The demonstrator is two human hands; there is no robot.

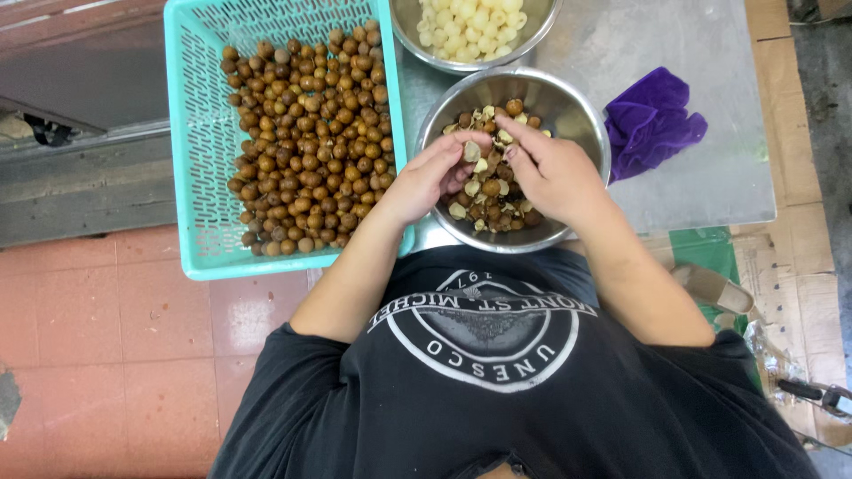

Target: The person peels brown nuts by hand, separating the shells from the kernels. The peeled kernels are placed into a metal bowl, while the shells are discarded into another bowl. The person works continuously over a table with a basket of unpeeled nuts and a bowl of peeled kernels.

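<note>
Left hand [424,182]: pinches a small pale nut [472,151] over the steel bowl [568,106].
Right hand [552,168]: fingers curl in and touch the same nut.
Steel bowl: on the grey desk [692,191], full of brown shells.
Basket [191,142]: blue-green, full of brown nuts, just left of the bowl.
Top bowl [404,27]: holds pale peeled nuts.
Purple cloth [652,120]: right of the bowl.

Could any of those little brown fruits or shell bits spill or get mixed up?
Maybe. Both hands, left hand and right hand, pick at one small fruit over the steel bowl of shells, so a slip could drop it among the scraps. The bowl of peeled white fruit sits close behind, so flying shell bits might land there. The teal basket is heaped, and fruit could roll out if bumped.
</note>
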